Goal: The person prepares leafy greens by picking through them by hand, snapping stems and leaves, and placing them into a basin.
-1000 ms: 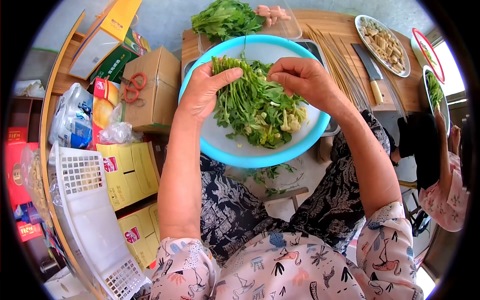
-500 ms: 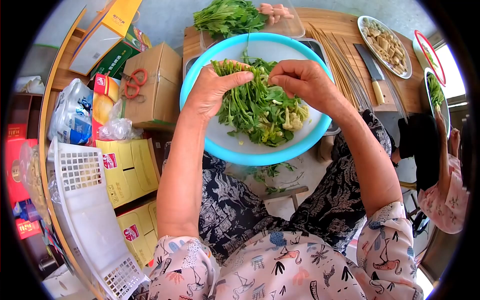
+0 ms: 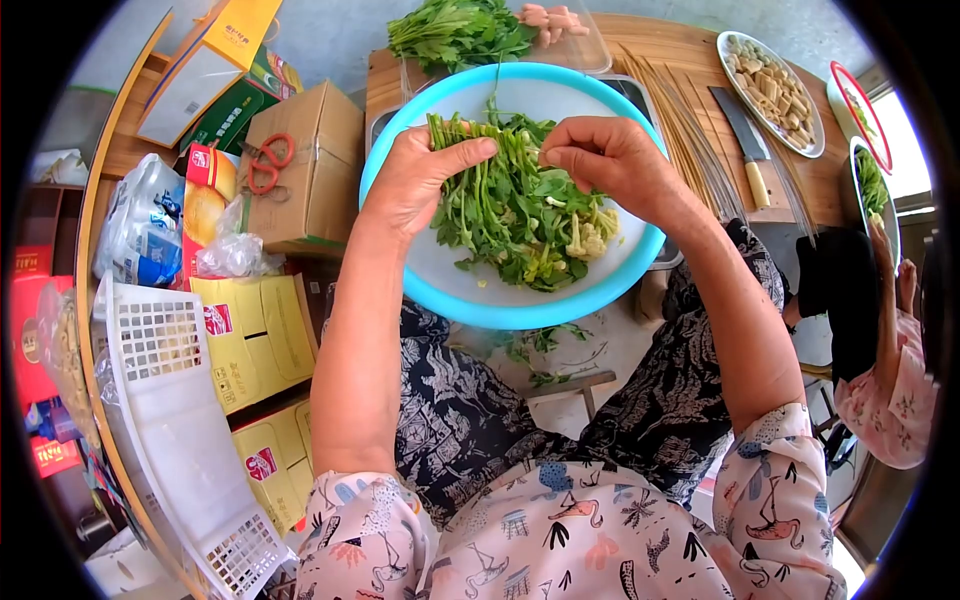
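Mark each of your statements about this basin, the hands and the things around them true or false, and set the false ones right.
1. The left hand grips a bunch of leafy greens. True.
2. The basin has a red rim. False: its rim is light blue.
3. The knife lies on the wooden table, its handle toward the person. True.
4. The scissors lie in the basin. False: they are at the cardboard box to its left.
5. Both hands are below the basin. False: the right hand is over it too.
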Action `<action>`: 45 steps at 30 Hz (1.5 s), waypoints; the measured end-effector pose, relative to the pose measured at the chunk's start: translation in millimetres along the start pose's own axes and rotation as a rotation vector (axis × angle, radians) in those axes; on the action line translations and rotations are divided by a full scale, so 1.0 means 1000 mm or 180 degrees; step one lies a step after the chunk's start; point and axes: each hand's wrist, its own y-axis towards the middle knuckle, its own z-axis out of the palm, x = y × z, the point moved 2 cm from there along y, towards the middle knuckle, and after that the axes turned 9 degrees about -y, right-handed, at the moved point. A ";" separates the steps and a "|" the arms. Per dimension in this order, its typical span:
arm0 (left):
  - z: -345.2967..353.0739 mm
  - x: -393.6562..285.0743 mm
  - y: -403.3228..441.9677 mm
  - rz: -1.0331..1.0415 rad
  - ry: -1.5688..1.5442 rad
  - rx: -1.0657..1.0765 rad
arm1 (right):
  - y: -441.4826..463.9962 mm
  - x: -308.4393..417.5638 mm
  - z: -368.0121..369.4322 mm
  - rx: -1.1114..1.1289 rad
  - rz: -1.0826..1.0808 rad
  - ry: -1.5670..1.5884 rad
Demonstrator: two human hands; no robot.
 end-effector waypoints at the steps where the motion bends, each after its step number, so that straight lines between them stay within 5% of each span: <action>1: -0.001 0.000 -0.001 0.0000 -0.0003 -0.0005 | 0.000 -0.001 0.001 0.0004 0.0004 -0.0037; 45: 0.011 0.000 -0.002 0.0185 0.0124 -0.0021 | 0.001 0.001 0.001 -0.0007 -0.0114 0.0048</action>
